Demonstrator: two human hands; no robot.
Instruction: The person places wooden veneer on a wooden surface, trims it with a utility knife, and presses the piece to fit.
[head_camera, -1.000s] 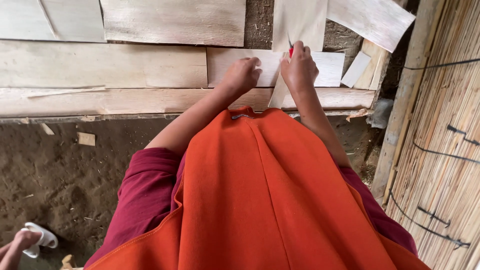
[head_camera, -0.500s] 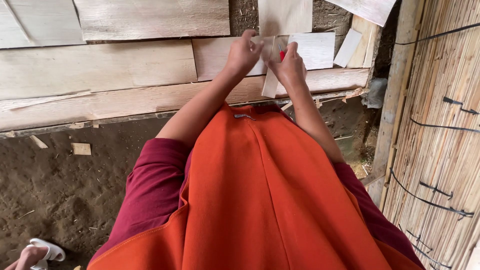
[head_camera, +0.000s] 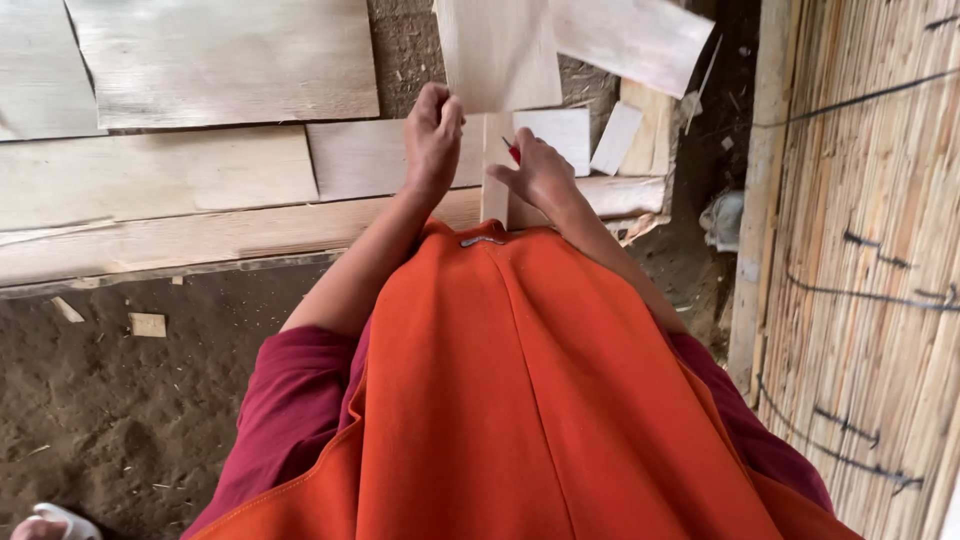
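Note:
My left hand (head_camera: 432, 132) grips the lower left edge of a pale thin wood sheet (head_camera: 497, 50) held upright in front of me. A narrow strip (head_camera: 494, 170) of the same sheet hangs down between my hands. My right hand (head_camera: 541, 172) is closed around a small red-handled tool (head_camera: 513, 151), close against that strip. Only the tool's red tip shows. My orange apron (head_camera: 520, 400) fills the lower middle of the view.
Pale veneer sheets (head_camera: 220, 60) and boards (head_camera: 160, 180) lie layered on the dirt ground (head_camera: 110, 400) ahead and to the left. Small offcuts (head_camera: 615, 140) lie to the right. A reed wall (head_camera: 870, 250) with a wooden post (head_camera: 765, 190) stands at the right.
My hands have dropped lower in the view and moved slightly apart. The narrow strip now shows separate from the sheet between them. The camera has tilted toward the boards.

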